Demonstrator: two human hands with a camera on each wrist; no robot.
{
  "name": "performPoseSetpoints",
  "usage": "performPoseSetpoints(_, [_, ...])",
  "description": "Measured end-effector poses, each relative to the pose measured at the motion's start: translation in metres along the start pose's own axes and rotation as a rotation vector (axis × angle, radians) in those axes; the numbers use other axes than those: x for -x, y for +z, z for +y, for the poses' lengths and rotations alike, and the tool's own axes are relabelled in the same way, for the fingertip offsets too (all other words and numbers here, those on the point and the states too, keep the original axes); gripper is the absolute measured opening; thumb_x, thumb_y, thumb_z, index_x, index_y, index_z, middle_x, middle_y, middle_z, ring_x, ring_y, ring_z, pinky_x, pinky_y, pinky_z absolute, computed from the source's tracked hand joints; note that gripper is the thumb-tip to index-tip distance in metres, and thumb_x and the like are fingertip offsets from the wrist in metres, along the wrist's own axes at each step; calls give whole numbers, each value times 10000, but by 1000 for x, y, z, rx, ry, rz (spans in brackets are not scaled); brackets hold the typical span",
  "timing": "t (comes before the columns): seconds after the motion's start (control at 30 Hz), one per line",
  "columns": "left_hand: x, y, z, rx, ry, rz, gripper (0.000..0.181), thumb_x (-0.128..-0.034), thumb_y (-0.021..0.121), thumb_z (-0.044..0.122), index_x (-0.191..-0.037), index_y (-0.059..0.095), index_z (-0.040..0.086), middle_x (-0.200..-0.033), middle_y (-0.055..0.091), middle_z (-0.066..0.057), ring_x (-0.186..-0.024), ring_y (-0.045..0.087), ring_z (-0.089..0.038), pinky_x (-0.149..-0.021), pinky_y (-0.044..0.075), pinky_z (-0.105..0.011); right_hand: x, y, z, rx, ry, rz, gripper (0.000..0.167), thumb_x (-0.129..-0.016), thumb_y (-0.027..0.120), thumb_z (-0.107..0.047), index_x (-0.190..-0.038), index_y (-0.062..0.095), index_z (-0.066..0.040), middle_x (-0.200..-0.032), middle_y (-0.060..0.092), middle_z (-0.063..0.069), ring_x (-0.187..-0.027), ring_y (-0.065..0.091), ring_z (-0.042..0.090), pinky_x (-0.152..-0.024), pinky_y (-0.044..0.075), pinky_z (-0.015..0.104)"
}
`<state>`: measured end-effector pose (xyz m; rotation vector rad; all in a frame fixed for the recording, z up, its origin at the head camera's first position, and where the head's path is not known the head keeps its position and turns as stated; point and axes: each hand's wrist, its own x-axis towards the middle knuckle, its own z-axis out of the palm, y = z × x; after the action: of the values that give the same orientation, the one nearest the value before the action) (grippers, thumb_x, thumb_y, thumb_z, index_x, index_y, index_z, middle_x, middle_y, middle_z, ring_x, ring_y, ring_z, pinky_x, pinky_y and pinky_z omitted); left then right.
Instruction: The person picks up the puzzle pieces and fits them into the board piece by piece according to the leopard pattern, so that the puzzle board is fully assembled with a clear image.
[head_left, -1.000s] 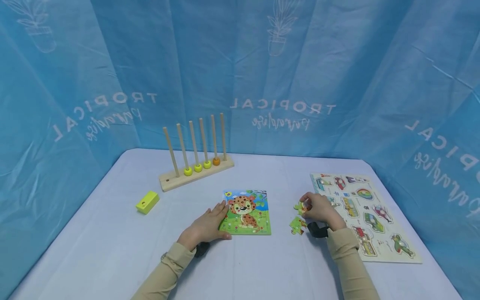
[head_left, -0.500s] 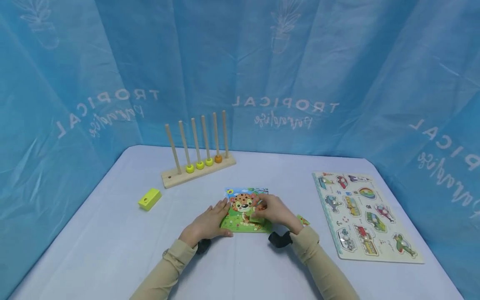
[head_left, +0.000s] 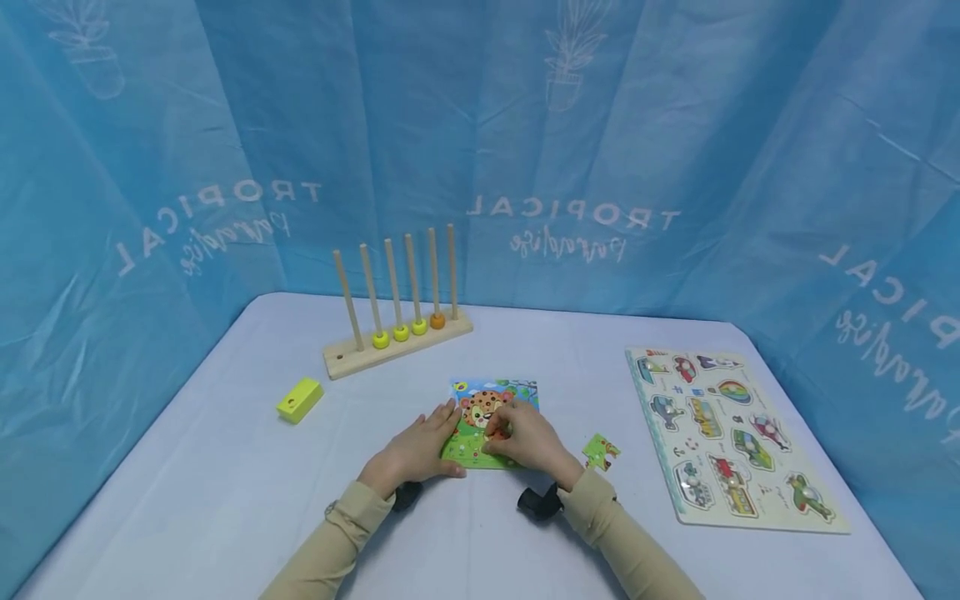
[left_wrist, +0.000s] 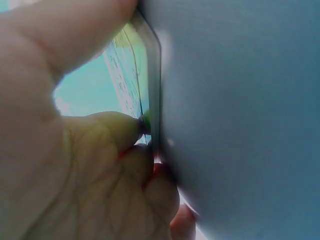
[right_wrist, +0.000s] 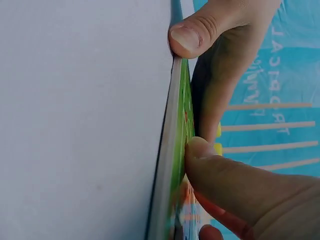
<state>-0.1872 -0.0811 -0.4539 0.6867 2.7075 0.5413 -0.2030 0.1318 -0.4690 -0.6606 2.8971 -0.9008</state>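
Note:
A square jigsaw puzzle (head_left: 468,450) with a cartoon leopard on green grass lies flat in the middle of the table. My left hand (head_left: 416,447) rests along its left side, fingers extended; the thumb touches the lower left corner. Over the puzzle's right half, my right hand (head_left: 528,437) has its thumb and index finger curled together at the surface, pinching a puzzle piece that they mostly hide. In the right wrist view the right thumb (right_wrist: 200,150) meets the printed face. A loose green puzzle piece (head_left: 600,451) lies just right of the right wrist.
At the right stands out a white peg puzzle board (head_left: 720,475) with vehicle pictures. A wooden bead rack (head_left: 401,354) with upright rods and several beads stands behind on the left. Nearer lies a yellow block (head_left: 300,400). A blue curtain (head_left: 480,150) borders the table (head_left: 225,500).
My right hand has picked up one of two loose pieces and carried it left onto the leopard puzzle, then shifted slightly farther left. The left hand has stayed at the puzzle's edge.

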Motion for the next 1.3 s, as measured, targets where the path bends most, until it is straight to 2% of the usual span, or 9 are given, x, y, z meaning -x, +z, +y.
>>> performPoseSetpoints(0.17, [1,1,-1,13,-4,6,928,-843,706,444,-1523,250,7,-1618,171,-170,-1494,191,-340,-1221,216,-513,0,-6,10,-119,4,-49,179,-846,757,-280,-962,688,-162,-947,627,-13,-798,529,98,-672,463,243])
performPoseSetpoints(0.3, [0,2,0,28,1,10,931,-840,711,436,-1525,246,10,-1620,164,-169,-1496,184,-342,-1224,208,-513,7,-30,28,-230,54,-53,196,-906,688,-237,-1054,683,-108,-1012,658,31,-829,573,133,-699,490,266])
performPoseSetpoints(0.4, [-1,4,1,31,-3,8,933,-837,710,440,-1525,247,12,-1621,162,-164,-1498,181,-337,-1228,203,-506,21,-54,47,-224,117,-19,211,-927,658,-226,-1084,673,-86,-1057,666,59,-923,602,174,-757,506,297])
performPoseSetpoints(0.6, [1,5,2,28,-9,-3,932,-839,709,445,-1527,247,18,-1624,157,-155,-1501,174,-328,-1232,200,-495,58,-86,89,-198,180,27,217,-944,632,-203,-1103,660,-58,-1054,671,97,-922,605,190,-727,502,285])
performPoseSetpoints(0.7, [2,5,1,26,-13,-5,933,-842,706,447,-1530,240,25,-1627,150,-151,-1503,166,-326,-1234,194,-493,73,-91,102,-230,167,-23,256,-921,661,-183,-1133,645,-40,-1085,665,116,-931,591,181,-740,509,267])
performPoseSetpoints(0.83, [2,5,-2,24,-14,0,931,-847,702,446,-1532,233,24,-1628,142,-153,-1503,161,-329,-1234,193,-495,83,-93,105,-230,89,-113,475,-828,762,-168,-1247,585,-31,-1188,623,144,-990,564,193,-809,506,250])
performPoseSetpoints(0.93, [2,3,-4,21,-10,3,928,-850,701,441,-1531,232,21,-1627,140,-157,-1502,161,-334,-1232,193,-502,85,-92,102,-185,35,-149,614,-778,803,-142,-1322,535,-43,-1234,582,144,-998,536,195,-808,494,258])
performPoseSetpoints(1.03, [4,1,-4,26,-5,6,930,-847,708,432,-1528,235,13,-1623,147,-169,-1499,167,-345,-1228,196,-514,83,-90,96,-138,31,-160,603,-770,802,-104,-1316,553,-58,-1164,582,106,-945,509,179,-752,481,261])
performPoseSetpoints(1.3, [7,0,-3,39,-12,4,927,-848,708,429,-1526,239,5,-1622,149,-172,-1498,170,-347,-1227,199,-514,52,-84,91,-95,146,-126,417,-733,830,-98,-1096,630,-55,-899,555,53,-792,469,169,-661,421,267])
